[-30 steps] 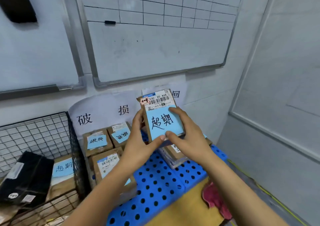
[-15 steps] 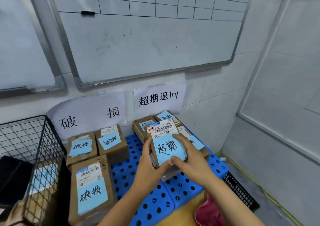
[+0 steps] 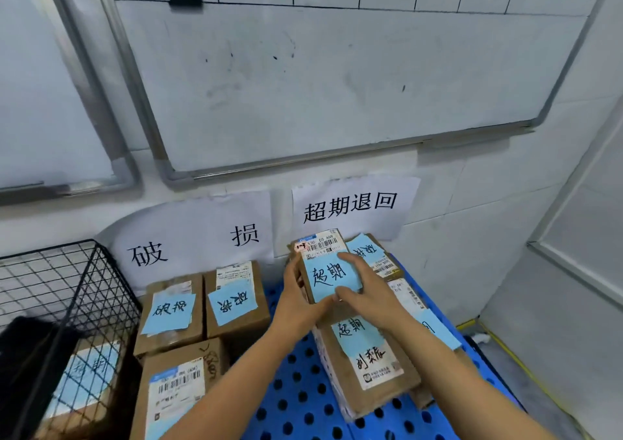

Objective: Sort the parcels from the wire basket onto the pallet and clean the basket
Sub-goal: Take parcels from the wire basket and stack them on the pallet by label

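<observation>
Parcel (image 3: 332,276) is held between both hands over the pallet's (image 3: 303,406) far right corner, long axis toward the wall. Left hand (image 3: 296,308) fingers wrap its left edge; right hand (image 3: 371,296) pinches its right side (stack (image 3: 364,355) just beneath).

Big gridded whiteboard (image 3: 337,85) on the wall in front of me, a second whiteboard (image 3: 43,102) to its left. Taped underneath are two paper signs: 破损 sign (image 3: 192,237) and 超期退回 sign (image 3: 350,206).
</observation>
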